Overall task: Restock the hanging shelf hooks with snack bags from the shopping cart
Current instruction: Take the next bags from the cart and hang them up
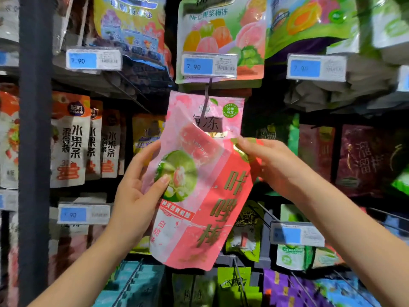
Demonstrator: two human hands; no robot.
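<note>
A pink snack bag (205, 120) with a green plum picture hangs on a shelf hook (208, 94) in the middle of the view. My left hand (137, 191) grips the lower left of this bag, thumb on its front. In front of it is a red-pink bag (221, 207) with gold lettering, tilted to the right. My right hand (272, 167) pinches that bag's top right corner. The shopping cart is out of view.
Rows of hanging snack bags fill the shelves all round, with blue price tags (209, 66) on the hook ends. A dark upright post (35, 151) stands at the left. Bare wire hooks (241, 282) stick out below.
</note>
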